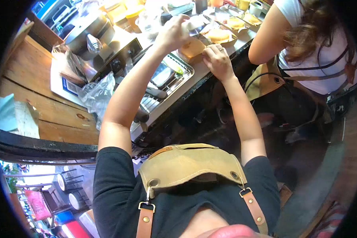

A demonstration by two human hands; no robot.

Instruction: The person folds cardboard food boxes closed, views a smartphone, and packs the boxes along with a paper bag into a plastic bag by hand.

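My left hand (173, 33) is raised over the counter with its fingers curled together. What they hold, if anything, I cannot make out. Just below and to its right stands a small brown paper food box (191, 48). My right hand (219, 60) has its fingers bent around the right edge of that box. Beyond it, filled buns (219, 36) sit in paper trays along the counter. Under my left forearm lies a metal tray with a wire rack (146, 105), holding utensils and a green-edged item (178, 70).
A co-worker (317, 47) in a white top stands close on the right. Metal pots (92, 33), a clear plastic bag (97, 95) and a wooden ledge (53, 101) are on the left. Bottles and containers (242, 4) line the back.
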